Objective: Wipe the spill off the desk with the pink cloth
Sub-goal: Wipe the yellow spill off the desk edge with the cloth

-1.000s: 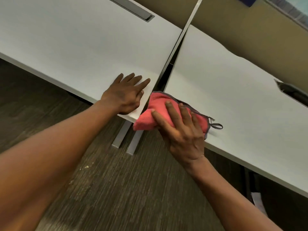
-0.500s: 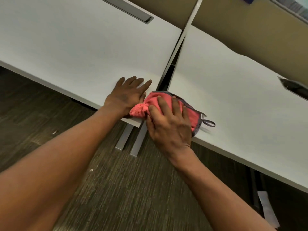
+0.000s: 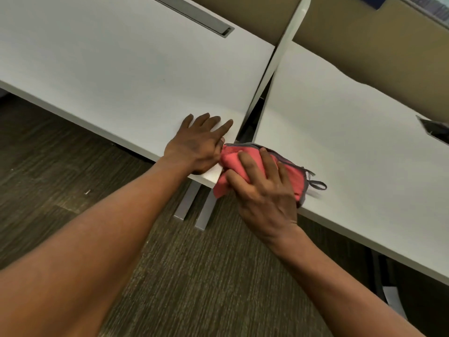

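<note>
Two white desk tops meet near the centre of the frame, a left desk (image 3: pixel 116 69) and a right desk (image 3: pixel 352 132), parted by a narrow dark gap. The pink cloth (image 3: pixel 295 177), edged in grey with a small grey loop at its right end, lies bunched across that gap at the near corners of both desks, its lower left fold hanging off the left desk's corner. The right hand (image 3: pixel 263 190) presses down on the cloth, grip closed over it with fingers spread. The left hand (image 3: pixel 198 144) lies flat on the left desk's near corner, grip apart, thumb side touching the cloth. A grey slot (image 3: pixel 194 14) sits at upper centre. No brand, label or legible writing is visible. Dark striped carpet (image 3: pixel 194 276) fills the lower frame.
</note>
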The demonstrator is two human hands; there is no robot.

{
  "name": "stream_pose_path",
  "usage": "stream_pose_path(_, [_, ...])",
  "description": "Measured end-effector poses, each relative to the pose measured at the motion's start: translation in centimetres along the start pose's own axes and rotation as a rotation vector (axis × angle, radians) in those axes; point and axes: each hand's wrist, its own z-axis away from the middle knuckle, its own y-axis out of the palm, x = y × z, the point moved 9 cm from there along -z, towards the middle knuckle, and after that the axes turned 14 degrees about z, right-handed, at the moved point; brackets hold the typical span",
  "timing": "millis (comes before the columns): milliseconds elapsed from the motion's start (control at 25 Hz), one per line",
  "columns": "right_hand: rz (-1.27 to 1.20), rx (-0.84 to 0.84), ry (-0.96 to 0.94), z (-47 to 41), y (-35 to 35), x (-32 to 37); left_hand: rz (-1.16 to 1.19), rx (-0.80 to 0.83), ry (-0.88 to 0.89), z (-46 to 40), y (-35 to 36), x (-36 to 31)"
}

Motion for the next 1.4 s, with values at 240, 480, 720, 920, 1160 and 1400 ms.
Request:
stream_pose_path(240, [-0.277, 0.259, -0.355, -3.8, -0.1, -0.6, -0.019, -0.01, -0.016, 0.1, 0.0, 0.1])
stream_pose_path(480, [-0.302, 0.247, -0.371, -5.8, -0.2, 0.6, -0.005, -0.001, -0.019, 0.1, 0.0, 0.3])
stream_pose_path(720, [-0.313, 0.132, -0.65, 1.4, 0.5, -2.4, 0.005, 0.004, -0.015, 0.2, 0.0, 0.3])
stream_pose_path(920, [-0.219, 0.097, -0.537, 0.3, 0.6, -2.6, -0.028, -0.011, -0.03, 0.2, 0.0, -0.1])
stream_pose_path(1160, [-0.18, 0.163, -0.349, -2.9, -0.6, 0.0, -0.032, -0.001, -0.029, 0.3, 0.2, 0.0])
stream_pose_path(1400, [-0.216, 0.098, -0.368, -0.3, -0.4, -1.4, -0.029, 0.004, -0.023, 0.4, 0.1, 0.2])
